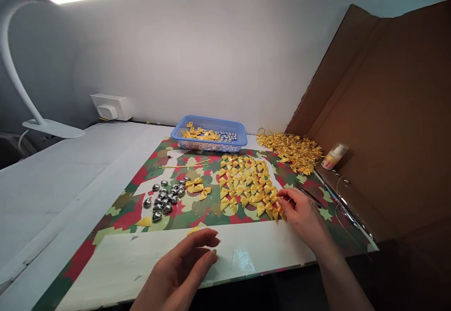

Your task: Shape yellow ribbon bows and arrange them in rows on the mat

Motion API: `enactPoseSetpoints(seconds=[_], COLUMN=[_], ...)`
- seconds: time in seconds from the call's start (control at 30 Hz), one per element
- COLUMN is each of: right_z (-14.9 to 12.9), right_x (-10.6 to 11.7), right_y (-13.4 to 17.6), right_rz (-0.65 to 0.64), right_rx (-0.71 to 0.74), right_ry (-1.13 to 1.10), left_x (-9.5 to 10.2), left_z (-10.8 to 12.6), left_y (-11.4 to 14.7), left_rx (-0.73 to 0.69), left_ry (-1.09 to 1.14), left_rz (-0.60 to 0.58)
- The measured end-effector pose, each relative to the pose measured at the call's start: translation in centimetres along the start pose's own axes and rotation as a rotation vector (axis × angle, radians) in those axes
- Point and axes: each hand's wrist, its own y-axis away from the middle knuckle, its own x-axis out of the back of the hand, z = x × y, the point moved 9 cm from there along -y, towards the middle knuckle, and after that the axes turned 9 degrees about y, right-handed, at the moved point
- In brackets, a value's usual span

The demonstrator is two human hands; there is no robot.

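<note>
My left hand (186, 268) hovers over the white strip at the table's front, its fingers curved, a gap between thumb and fingertips and nothing in it. At the right edge of a block of yellow ribbon bows (243, 179), my right hand (305, 214) has thumb and forefinger brought together on a bow (279, 212); the fingers partly hide it. The bows lie flat in close rows. To their left is a group of shiny silver heart-shaped pieces (167, 200), with a few loose bows (199, 189) beside them.
Behind the bows stands a blue basket (209, 145) with more bows and silver pieces. A heap of gold twist ties (298, 151) lies at back right, near a small white bottle (334, 156), tweezers (307, 193) and a cardboard wall (380, 113). A lamp (21, 66) arches overhead.
</note>
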Motion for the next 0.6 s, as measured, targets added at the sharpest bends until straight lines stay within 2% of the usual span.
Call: enactPoseSetpoints(seconds=[0.1, 0.3, 0.6], right_z=[-1.0, -3.6, -11.1], right_x=[0.6, 0.4, -3.2], right_y=[0.9, 1.7, 1.7], right_rz=[0.051, 0.069, -0.12], right_rx=[0.059, 0.17, 0.406], right_ry=[0.001, 0.018, 0.076], left_x=[0.2, 0.5, 3.0], left_z=[0.8, 1.6, 2.0], left_y=[0.4, 0.9, 2.1], left_rx=[-0.023, -0.001, 0.011], left_ry=[0.066, 0.108, 0.183], left_rz=[0.084, 0.117, 0.214])
